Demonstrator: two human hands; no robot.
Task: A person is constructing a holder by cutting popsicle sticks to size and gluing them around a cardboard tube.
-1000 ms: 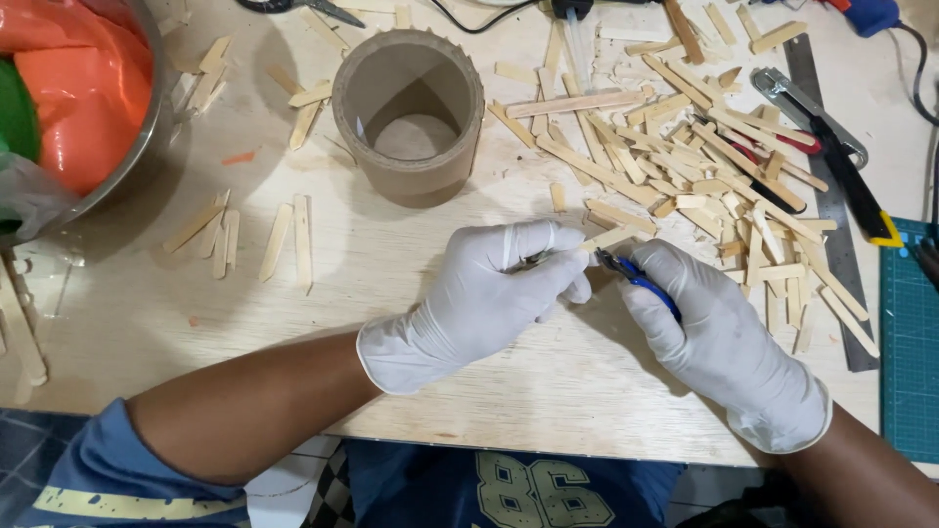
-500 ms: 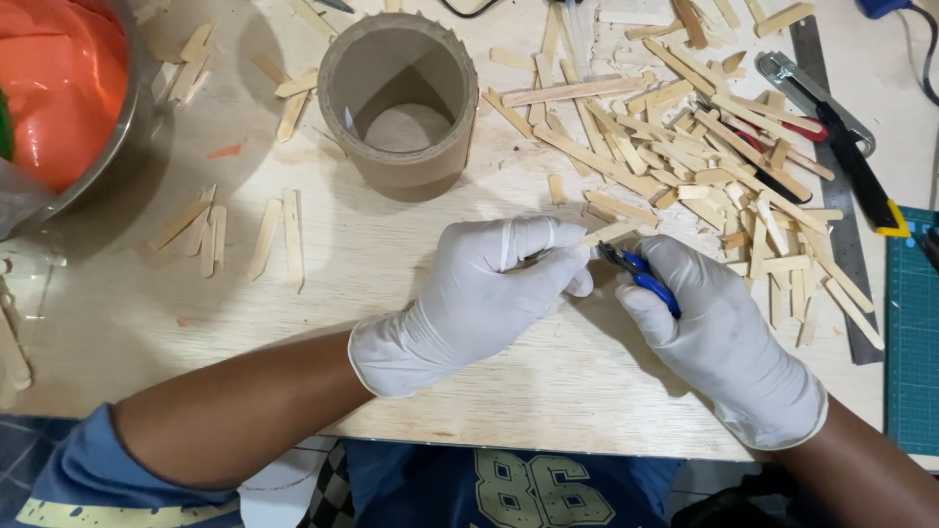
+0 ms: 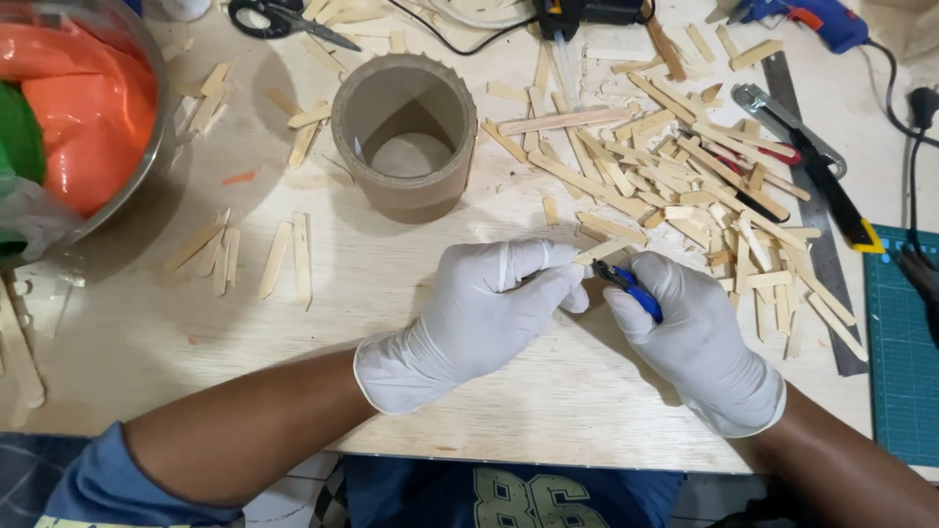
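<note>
Both hands wear white gloves and meet near the middle of a wooden table (image 3: 391, 293). My left hand (image 3: 479, 308) pinches a flat wooden stick (image 3: 608, 250) that pokes out to the right of its fingertips. My right hand (image 3: 699, 337) grips small blue-handled cutters (image 3: 626, 284), whose jaws touch the stick. A brown cardboard tube (image 3: 406, 137) stands upright just beyond my left hand, its top open.
A heap of cut wooden sticks (image 3: 704, 186) lies right of the tube; a few more sticks (image 3: 249, 256) lie left. A metal bowl (image 3: 147, 166) holds orange and green material. Scissors (image 3: 279, 22), glue guns, a metal ruler (image 3: 822, 235), a utility knife and a green cutting mat (image 3: 905, 342) ring the edges.
The view has shifted slightly. Both hands stay together at the stick with the cutters; no clear change in grip.
</note>
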